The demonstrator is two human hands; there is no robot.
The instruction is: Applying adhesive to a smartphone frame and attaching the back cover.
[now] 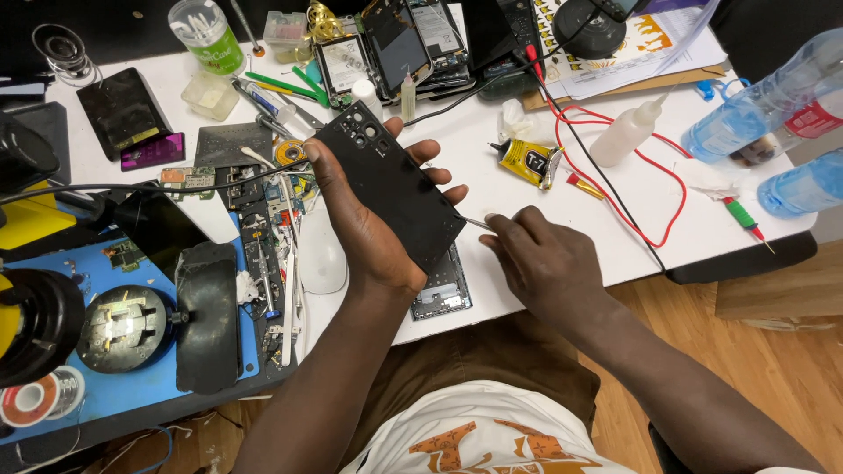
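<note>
My left hand (364, 224) grips a black phone back cover (395, 189), holding it tilted above the white table with its camera holes at the upper left. My right hand (544, 263) pinches thin metal tweezers (477, 223) whose tip touches the cover's right edge. Under the cover, a phone frame (443, 294) lies flat on the table near the front edge.
Opened phones (399, 44) lie at the back. A yellow glue tube (527, 162), a white squeeze bottle (625, 132), red and black wires (606, 180) and blue water bottles (760, 105) are to the right. A blue mat (132, 386) with circuit boards and tools is at left.
</note>
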